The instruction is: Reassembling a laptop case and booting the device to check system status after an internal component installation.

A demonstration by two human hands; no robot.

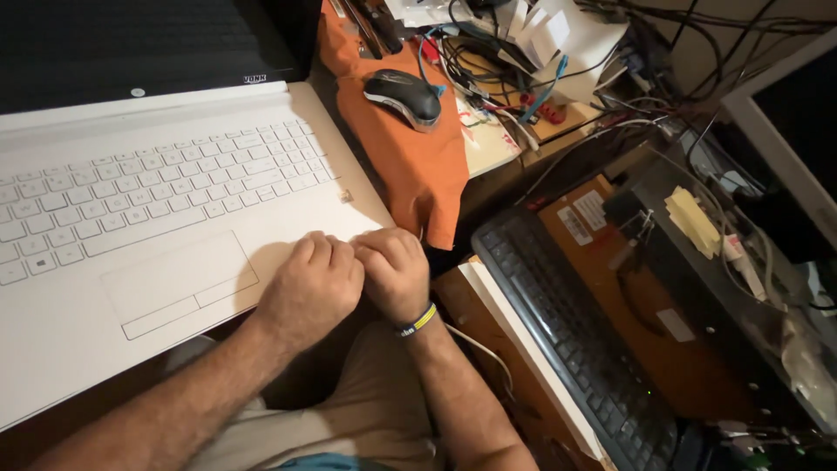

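My left hand [309,283] and right hand [392,266], both curled into loose fists and touching each other, rest on the palm rest at the front right corner of the white laptop [148,218], just right of its touchpad [179,283]. A mouse [403,96] sits on an orange cloth [418,166]; a black keyboard [575,331] lies to my right.

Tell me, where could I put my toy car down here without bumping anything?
The flat white laptop has bare room: the palm rest left of the touchpad, and the strip between the keys and the left hand. The orange cloth is free below the mouse. Behind the mouse it is crowded with tangled cables, and the black keyboard fills the right.
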